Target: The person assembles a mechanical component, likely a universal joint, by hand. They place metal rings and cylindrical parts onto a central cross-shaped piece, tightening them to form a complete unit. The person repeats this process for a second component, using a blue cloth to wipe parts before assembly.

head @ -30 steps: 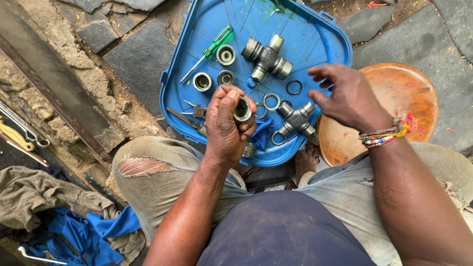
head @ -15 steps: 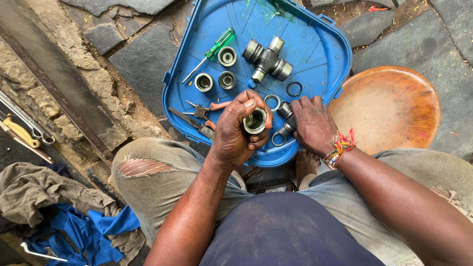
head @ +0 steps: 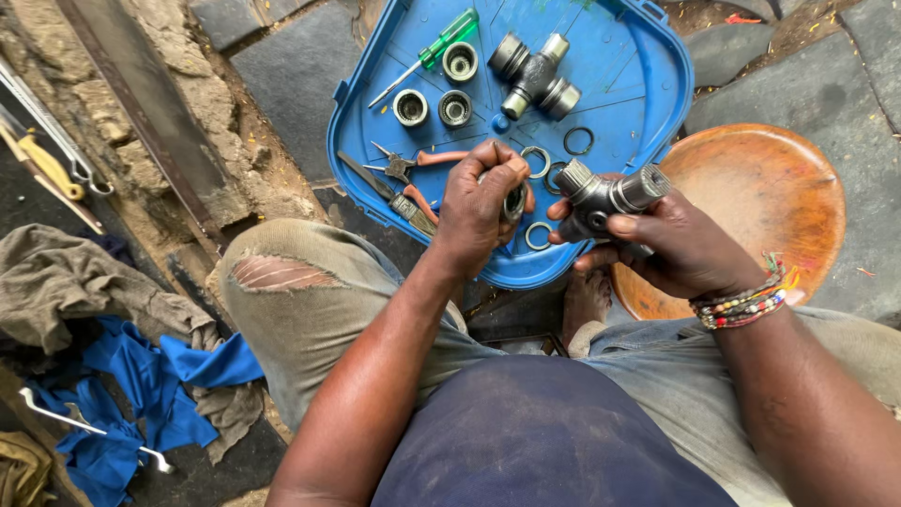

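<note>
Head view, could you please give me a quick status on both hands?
Left hand grips bearing cup. Right hand holds cross joint. Both over blue tray; pliers nearby, nothing between.

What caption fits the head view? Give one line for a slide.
Left hand holds a bearing cup beside the cross joint in the right hand, above a blue tray.

- Tray (head: 648,84): bright blue.
- Screwdriver (head: 449,36) on the tray: green handle.
- Pliers (head: 427,169) on the tray: orange-red grips.
- Stool (head: 770,197) right of the tray: worn orange-brown.
- Cloth (head: 131,385) left of the tray, lower down: blue.
</note>
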